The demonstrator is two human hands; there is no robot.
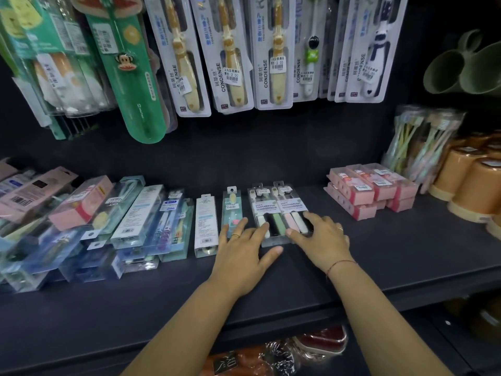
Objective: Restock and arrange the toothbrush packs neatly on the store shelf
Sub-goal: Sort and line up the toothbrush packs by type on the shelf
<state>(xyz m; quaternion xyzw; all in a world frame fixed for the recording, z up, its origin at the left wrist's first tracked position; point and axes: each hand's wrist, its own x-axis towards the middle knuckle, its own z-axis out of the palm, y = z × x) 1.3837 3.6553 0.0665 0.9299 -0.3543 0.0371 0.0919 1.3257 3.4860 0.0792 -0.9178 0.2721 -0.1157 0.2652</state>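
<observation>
Two clear "SOFT TOOTHBRUSH" packs lie side by side on the dark shelf (406,253): the left pack (264,207) and the right pack (292,204). My left hand (244,248) rests flat with its fingers spread over the near end of the left pack and touching a slim teal pack (231,210). My right hand (322,237) lies flat with its fingers on the near end of the right pack. Neither hand grips anything. A white boxed pack (205,223) lies left of the teal one.
Several boxed toothbrush packs (135,213) are piled untidily at the left. Pink boxes (371,188) are stacked at the right, with orange cups (466,183) and bagged brushes (423,139) beyond. Carded toothbrushes (230,58) hang above. Green cups (466,66) hang top right.
</observation>
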